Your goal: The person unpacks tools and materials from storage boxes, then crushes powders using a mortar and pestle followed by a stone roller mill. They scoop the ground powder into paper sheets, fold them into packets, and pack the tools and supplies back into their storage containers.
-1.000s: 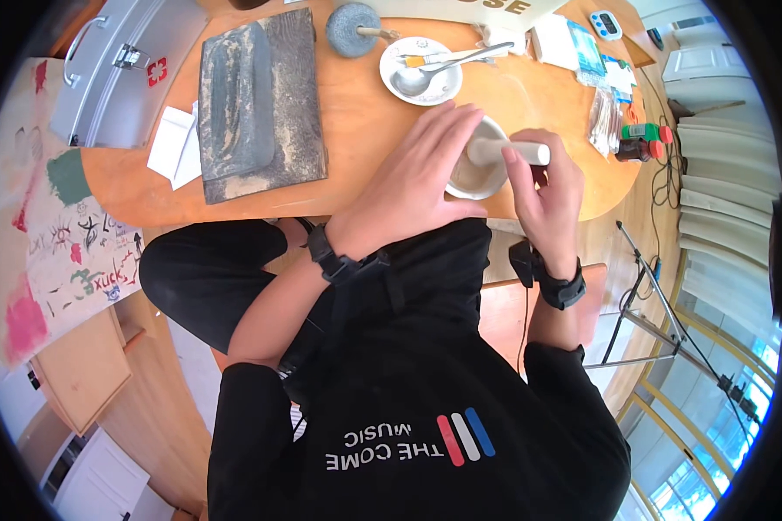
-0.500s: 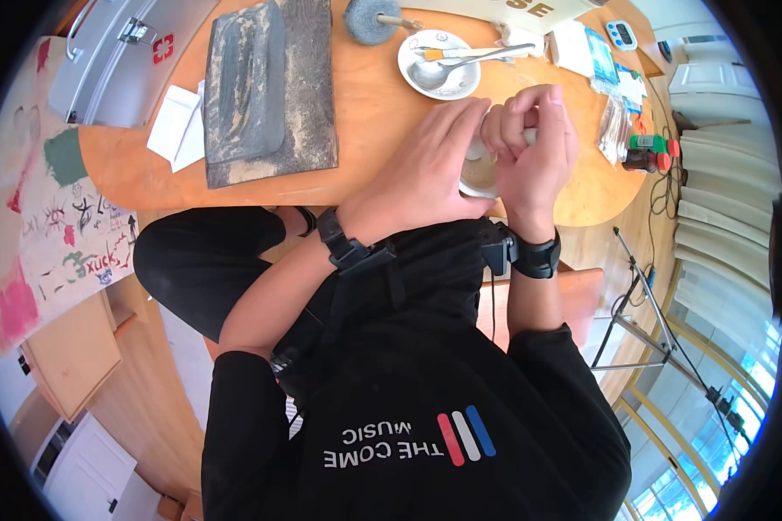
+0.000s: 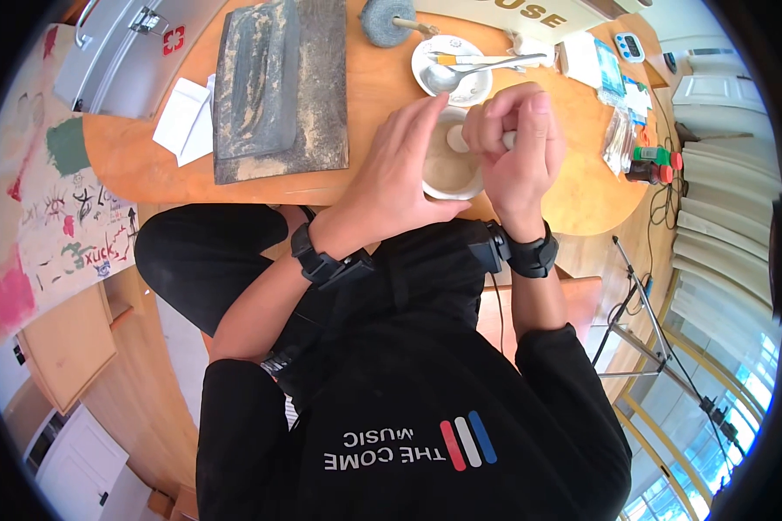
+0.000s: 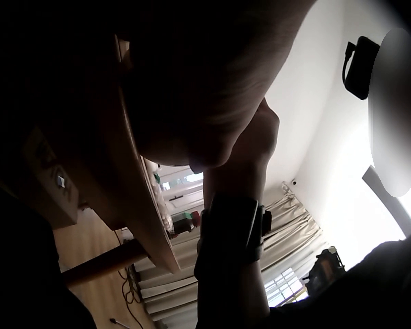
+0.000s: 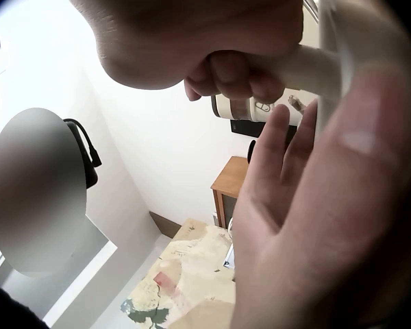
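left grip (image 3: pixel 381 184): holds the bowl (image 3: pixel 460 194) between thumb and fingers, at the near edge of the worktop (image 3: pixel 573 201). right grip (image 3: pixel 521 158): clenched around the pestle (image 3: pixel 457 138), whose head sits inside the bowl.

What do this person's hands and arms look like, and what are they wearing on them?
The left hand and right hand are bare, without gloves. Each wrist wears a black strap, the left strap and the right strap, with a small black box. A thin dark cable runs from the right one. The black sleeves end near the elbows.
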`<action>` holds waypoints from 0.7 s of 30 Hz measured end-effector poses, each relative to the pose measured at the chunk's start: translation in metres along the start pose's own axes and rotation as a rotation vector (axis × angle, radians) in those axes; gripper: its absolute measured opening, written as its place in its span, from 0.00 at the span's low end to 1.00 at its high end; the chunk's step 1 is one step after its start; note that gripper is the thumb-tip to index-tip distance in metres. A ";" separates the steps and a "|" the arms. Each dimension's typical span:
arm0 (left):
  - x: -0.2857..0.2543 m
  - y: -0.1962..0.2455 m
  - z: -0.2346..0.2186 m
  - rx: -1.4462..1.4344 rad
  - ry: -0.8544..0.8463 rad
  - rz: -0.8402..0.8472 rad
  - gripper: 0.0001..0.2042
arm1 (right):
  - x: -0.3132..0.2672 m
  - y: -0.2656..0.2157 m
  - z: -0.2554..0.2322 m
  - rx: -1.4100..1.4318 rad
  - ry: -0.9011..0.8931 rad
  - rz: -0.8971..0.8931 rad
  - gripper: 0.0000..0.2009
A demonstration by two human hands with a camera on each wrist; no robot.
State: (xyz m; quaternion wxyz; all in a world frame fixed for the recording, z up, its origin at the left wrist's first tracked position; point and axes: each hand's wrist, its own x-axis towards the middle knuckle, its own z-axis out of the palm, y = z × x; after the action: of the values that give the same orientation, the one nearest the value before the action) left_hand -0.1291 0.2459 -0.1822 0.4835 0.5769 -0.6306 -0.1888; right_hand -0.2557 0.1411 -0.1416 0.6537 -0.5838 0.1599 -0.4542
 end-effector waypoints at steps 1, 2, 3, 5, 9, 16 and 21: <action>0.001 -0.001 -0.001 0.002 0.000 0.004 0.53 | 0.002 0.001 0.007 0.000 0.000 -0.004 0.22; 0.001 -0.002 -0.002 -0.006 -0.005 0.005 0.54 | 0.006 0.000 0.015 -0.048 -0.003 0.015 0.22; -0.001 -0.003 -0.003 -0.016 -0.012 0.004 0.54 | 0.006 0.000 0.021 -0.096 -0.004 0.038 0.22; 0.000 -0.004 -0.004 -0.038 -0.027 -0.002 0.54 | 0.006 0.003 0.023 -0.023 -0.018 0.031 0.21; 0.000 -0.007 -0.004 -0.056 -0.029 0.009 0.54 | 0.002 0.004 0.026 0.016 -0.055 0.058 0.21; -0.003 -0.010 -0.007 -0.071 -0.030 0.009 0.54 | -0.011 0.002 0.030 0.076 -0.034 0.068 0.21; -0.004 -0.011 -0.005 -0.112 0.007 0.016 0.55 | -0.029 -0.007 0.023 -0.036 -0.057 0.093 0.20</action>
State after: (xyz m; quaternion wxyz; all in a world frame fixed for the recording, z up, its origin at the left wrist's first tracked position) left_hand -0.1199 0.2481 -0.1903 0.5187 0.5449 -0.6218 -0.2178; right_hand -0.2570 0.1787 -0.1388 0.6676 -0.6002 0.1762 -0.4037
